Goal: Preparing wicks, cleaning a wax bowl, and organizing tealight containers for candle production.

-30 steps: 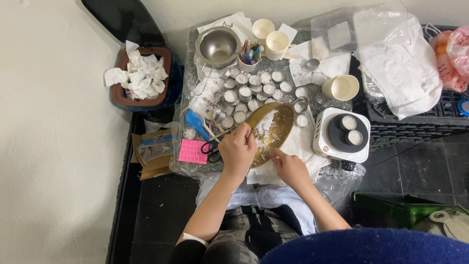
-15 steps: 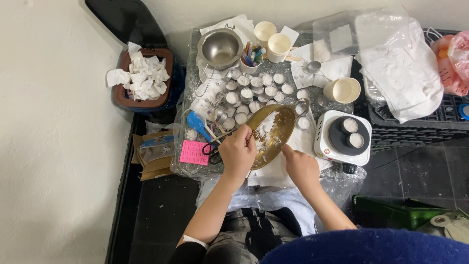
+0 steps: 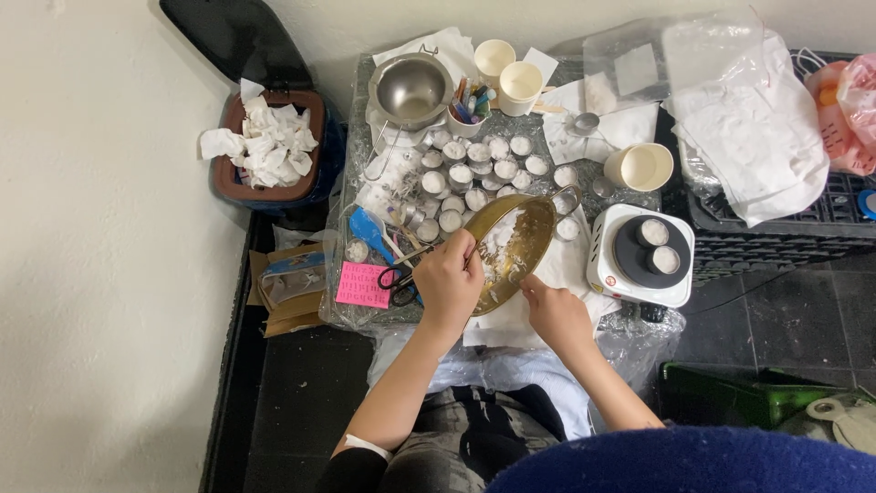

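Head view: centre of frame, a brass-coloured pan (image 3: 511,251) sits tilted on the tabletop (image 3: 584,68), w/ white waxy residue across its inside. Left hand (image 3: 449,281) is closed on the pan's left rim, fingers curled over the edge, holding it. Right hand (image 3: 557,315) is at the pan's lower right edge, touching or just beside it; whether it's closed on anything I can't tell, fingers partly hidden.

Progress, as a judgement: many small white-filled cups (image 3: 484,169) already stand in rows just above the pan, so filling looks mostly done; the pan looks nearly empty w/ only a residue film left, so what's left seems to be clearing the pan.

Around: steel bowl (image 3: 411,89) upper centre, paper cups (image 3: 520,87) beside it, small hotplate (image 3: 641,256) w/ two little tins right of the pan, scissors (image 3: 401,274) and pink note (image 3: 362,285) left of the left hand, bin w/ crumpled tissue (image 3: 269,151) upper left.
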